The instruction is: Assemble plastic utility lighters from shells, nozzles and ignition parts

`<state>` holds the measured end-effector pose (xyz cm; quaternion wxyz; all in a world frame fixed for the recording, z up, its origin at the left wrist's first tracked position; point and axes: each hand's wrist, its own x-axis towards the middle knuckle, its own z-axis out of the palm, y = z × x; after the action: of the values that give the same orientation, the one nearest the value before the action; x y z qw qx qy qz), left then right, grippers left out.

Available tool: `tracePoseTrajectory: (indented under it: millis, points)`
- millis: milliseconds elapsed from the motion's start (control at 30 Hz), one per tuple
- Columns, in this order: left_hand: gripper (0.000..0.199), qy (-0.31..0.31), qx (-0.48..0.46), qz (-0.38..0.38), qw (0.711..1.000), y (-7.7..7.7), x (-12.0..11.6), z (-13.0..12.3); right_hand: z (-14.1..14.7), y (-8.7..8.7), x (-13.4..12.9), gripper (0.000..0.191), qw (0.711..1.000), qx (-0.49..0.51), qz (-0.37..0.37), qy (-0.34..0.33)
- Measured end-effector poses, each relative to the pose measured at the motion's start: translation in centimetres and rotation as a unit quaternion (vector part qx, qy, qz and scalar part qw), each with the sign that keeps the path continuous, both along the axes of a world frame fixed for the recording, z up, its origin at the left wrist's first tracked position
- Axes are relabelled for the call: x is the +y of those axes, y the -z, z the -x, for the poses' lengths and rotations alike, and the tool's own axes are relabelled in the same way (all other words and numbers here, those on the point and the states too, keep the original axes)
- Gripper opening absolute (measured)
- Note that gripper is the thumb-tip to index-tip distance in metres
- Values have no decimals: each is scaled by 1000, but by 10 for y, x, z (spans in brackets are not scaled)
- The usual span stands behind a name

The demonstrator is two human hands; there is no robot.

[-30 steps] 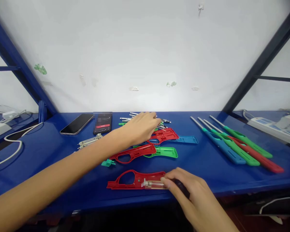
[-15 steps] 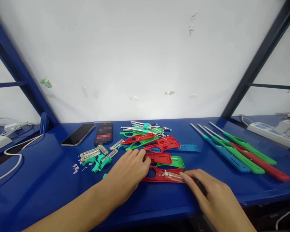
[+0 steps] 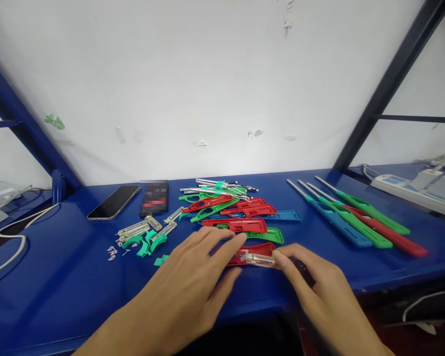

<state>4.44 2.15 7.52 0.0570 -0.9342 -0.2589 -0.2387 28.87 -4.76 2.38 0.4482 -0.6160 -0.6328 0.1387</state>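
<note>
My right hand [image 3: 311,282] pinches the right end of a clear fuel tank [image 3: 261,260] between thumb and fingers. The tank lies along a red lighter casing half [image 3: 263,247], over its hollow side. My left hand [image 3: 203,267] is at the casing's left end, thumb and forefinger apart, hiding that end; contact there cannot be made out. Just behind lie another red casing half [image 3: 241,225] and a green casing half [image 3: 269,235]. Farther back is a pile of red, green and blue halves with metal lighter tubes [image 3: 218,187].
Several assembled long lighters [image 3: 341,222] lie at the right. Loose clear tanks [image 3: 135,230], turquoise plastic pieces [image 3: 146,244] and tiny parts [image 3: 111,253] are at the left. Behind them lie a phone [image 3: 113,202] and a dark box [image 3: 154,198]. A power strip [image 3: 411,190] stands far right.
My left hand has moved toward me and right, from beside the back casings to the front red one, its fingers parting. My right hand still pinches the tank. The camera view has shifted slightly.
</note>
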Motion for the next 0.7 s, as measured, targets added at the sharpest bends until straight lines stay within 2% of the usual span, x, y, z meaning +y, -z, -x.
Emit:
tracePoseTrajectory:
  millis: [133, 267, 333, 433, 567, 700]
  points:
    - [40, 49, -12, -2, 999, 9, -15, 11, 16, -6, -11, 33, 996, 30, 25, -74]
    - [26, 79, -82, -8, 993, 16, -13, 18, 22, 0, -16, 37, 993, 64, 74, -70]
    - [27, 83, -99, -8, 992, 17, -13, 19, 23, 1, -15, 41, 989, 68, 111, -77]
    - [28, 89, -114, 7, 989, 17, -16, 18, 25, -2, -13, 38, 977, 64, 161, -123]
    - [28, 53, -137, 32, 989, 18, -22, 19, 31, -7, -11, 23, 970, 55, 172, -162]
    - [28, 5, -154, 87, 984, 22, -24, 21, 32, -5, -9, 28, 971, 53, 166, -163]
